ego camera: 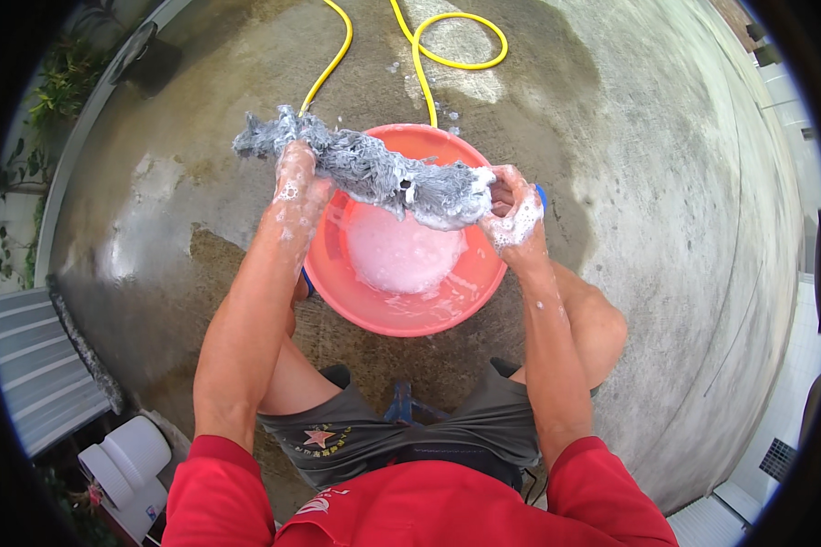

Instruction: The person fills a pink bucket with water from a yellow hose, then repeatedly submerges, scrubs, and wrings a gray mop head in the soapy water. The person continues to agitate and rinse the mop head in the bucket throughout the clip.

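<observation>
A wet grey shaggy cloth, apparently a mop head, stretches above a red plastic basin, covered in suds and with a small dark hole near its middle. Around its left part my left hand is closed, and the left end sticks out past the hand. At the other end, the curled fingers of my right hand hold the foamy edge. Lather coats both hands and wrists. Foamy, pale water lies in the bottom of the basin, which stands on the ground between my feet.
A yellow hose loops over the wet concrete floor beyond the basin. Beneath me part of a blue stool shows. A dark pot stands at upper left, and white plastic containers are at lower left.
</observation>
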`<state>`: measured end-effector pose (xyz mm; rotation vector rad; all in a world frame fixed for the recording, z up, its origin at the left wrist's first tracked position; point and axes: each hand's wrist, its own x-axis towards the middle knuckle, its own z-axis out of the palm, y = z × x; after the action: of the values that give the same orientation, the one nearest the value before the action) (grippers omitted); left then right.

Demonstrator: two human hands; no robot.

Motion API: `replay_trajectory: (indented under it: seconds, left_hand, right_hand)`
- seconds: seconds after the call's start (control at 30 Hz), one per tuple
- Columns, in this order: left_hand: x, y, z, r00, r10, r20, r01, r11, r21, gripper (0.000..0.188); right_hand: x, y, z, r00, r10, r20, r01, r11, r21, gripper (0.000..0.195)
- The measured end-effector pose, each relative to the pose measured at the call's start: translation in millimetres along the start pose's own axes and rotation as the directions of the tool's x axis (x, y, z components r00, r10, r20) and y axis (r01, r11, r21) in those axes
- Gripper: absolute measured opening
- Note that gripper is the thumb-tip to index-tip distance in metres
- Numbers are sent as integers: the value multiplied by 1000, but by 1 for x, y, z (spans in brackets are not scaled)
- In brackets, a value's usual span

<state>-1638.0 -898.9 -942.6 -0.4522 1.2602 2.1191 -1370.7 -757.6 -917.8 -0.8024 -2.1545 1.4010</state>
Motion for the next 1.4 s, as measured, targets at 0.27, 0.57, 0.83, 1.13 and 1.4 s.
replay_trajectory:
  seconds: [0.27, 0.57, 0.83, 1.13, 1.4]
  left_hand:
    - [-30, -16, 11, 997, -58, -45, 61, 996, 60, 26]
    - [-12, -29, -1, 997, -73, -26, 75, 994, 74, 32]
    - [-9, -38, 1, 998, -70, -1, 69, 992, 107, 21]
    - [-10, -18, 5, 997, -39, 65, 37, 999, 37, 17]
    - [12, -17, -12, 989, -53, 139, 50, 998, 26, 16]
  right_hand:
    - [1, -14, 15, 848, -471, 243, 494, 537, -683, 30]
    - [-7, -12, 95, 902, -391, 185, 399, 587, -705, 48]
    - [-19, -6, 130, 919, -381, 100, 355, 693, -627, 60]
    - [-46, -44, -13, 997, -51, -50, 33, 950, -310, 55]
    - [-42, -6, -14, 969, 226, 97, -245, 920, 306, 25]
